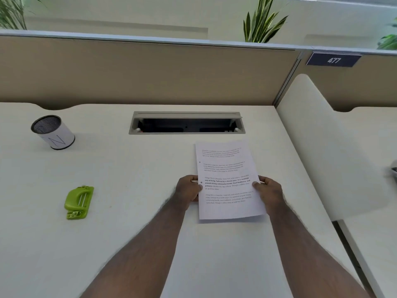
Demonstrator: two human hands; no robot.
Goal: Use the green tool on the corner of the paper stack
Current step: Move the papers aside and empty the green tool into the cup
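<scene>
Paper stack (227, 179), thin flat printed sheets, in left hand (189, 189) and right hand (269, 190) grip

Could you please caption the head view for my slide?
Both hands, left and right, hold the paper stack above the desk; green tool lies untouched.

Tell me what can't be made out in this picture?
- Paper stack, head view: print too small to read; sheet count hidden under the top page.
- Left hand and right hand: fingers hidden beneath the paper.
- Grey object: cut off by the right edge.
- Cable tray: interior too dark.
</scene>
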